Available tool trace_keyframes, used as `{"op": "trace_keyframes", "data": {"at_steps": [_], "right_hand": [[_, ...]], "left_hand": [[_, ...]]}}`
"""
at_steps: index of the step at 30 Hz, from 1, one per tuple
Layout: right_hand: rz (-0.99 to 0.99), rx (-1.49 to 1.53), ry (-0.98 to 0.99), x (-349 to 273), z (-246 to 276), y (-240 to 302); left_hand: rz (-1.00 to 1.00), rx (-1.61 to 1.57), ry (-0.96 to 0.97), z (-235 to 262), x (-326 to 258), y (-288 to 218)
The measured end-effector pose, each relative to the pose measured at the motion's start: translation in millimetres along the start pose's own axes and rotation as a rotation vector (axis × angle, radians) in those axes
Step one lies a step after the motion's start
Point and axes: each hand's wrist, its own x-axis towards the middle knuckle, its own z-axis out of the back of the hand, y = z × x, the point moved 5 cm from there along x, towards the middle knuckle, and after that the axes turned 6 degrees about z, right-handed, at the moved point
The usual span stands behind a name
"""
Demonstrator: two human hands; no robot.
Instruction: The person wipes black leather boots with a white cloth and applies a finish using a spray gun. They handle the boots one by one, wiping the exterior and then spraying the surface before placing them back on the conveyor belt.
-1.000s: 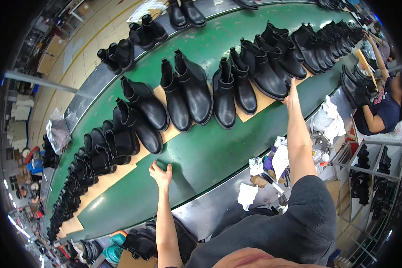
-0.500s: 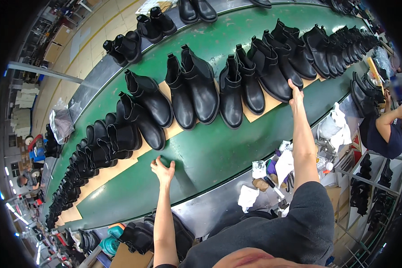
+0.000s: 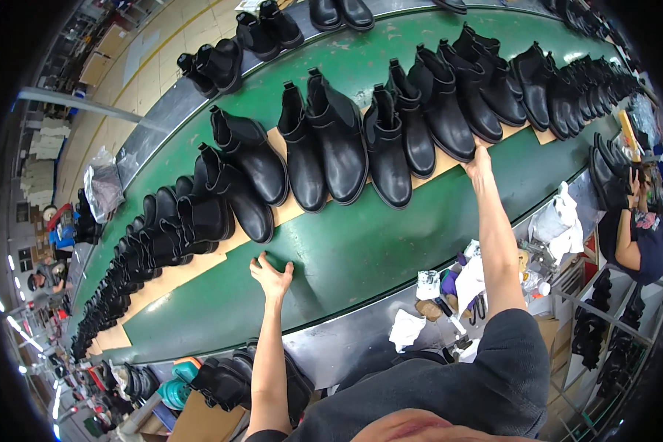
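1. Since a second ago, both hands have held their places while the boots have slid leftward along the belt [image 3: 361,250] with their board strips.
2. Left hand [image 3: 271,274] lies on the green belt, fingers spread and holding nothing, fingertips just beside a boot [image 3: 232,193] and the edge of the board [image 3: 199,261] under it.
3. Right hand [image 3: 480,159] reaches far out, fingers resting on the edge of a second board [image 3: 519,136] beside the toe of a tall boot [image 3: 443,110]; whether it pinches the board or only presses on it, I cannot tell.
4. Boots stand upright in pairs on the boards, toes toward the person.
5. Each boot looks fairly heavy, with a stiff sole and a soft shaft; the smooth black leather may be slippery and may scuff, so the heel loop or the ankle seems the best hold.
6. Boards look thin and light, best slid flat.
7. White rags [image 3: 405,328] and small tools lie on the near ledge; a clear bag [image 3: 104,188] sits beyond the belt. No readable sign shows.
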Motion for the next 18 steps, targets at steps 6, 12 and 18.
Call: {"op": "trace_keyframes", "data": {"at_steps": [6, 12, 18], "right_hand": [[0.124, -0.055, -0.51, 34.5, -6.0, -10.1], [0.152, -0.203, -0.476, 45.5, -36.4, -24.4], [-0.141, -0.48, 0.259, 52.5, -7.8, 10.1]], "left_hand": [[-0.003, 0.001, 0.04, 4.1, 4.2, -8.8], [0.071, -0.04, 0.064, 23.2, -3.5, 1.2], [-0.411, -0.153, -0.439, 99.4, 16.1, -83.7]]}}
